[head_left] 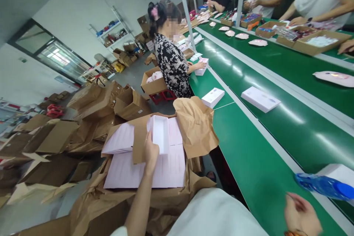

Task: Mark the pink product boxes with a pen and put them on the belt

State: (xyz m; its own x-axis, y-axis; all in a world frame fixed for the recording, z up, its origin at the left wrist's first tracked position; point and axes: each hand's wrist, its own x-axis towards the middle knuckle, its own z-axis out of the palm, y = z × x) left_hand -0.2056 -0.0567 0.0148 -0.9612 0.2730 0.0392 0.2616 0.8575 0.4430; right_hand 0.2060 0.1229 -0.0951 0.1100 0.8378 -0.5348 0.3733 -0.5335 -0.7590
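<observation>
My left hand (151,151) grips the edge of an open pale pink box tray (160,134), raised above a stack of flat pale pink card blanks (143,169). The blanks lie in a brown carton lined with kraft paper (195,127). At the lower right, my right hand (301,214) hangs open over the edge of a green conveyor belt (254,162), holding nothing. Nearest to it lies a blue-tinted plastic water bottle (323,186), resting on a white box (339,175).
White boxes (212,97) sit along the belt. A person in a floral blouse (171,59) stands beside it, and several others work along a second green belt (276,81). Brown cartons (52,140) are heaped on the floor at the left, with shelves (113,31) behind.
</observation>
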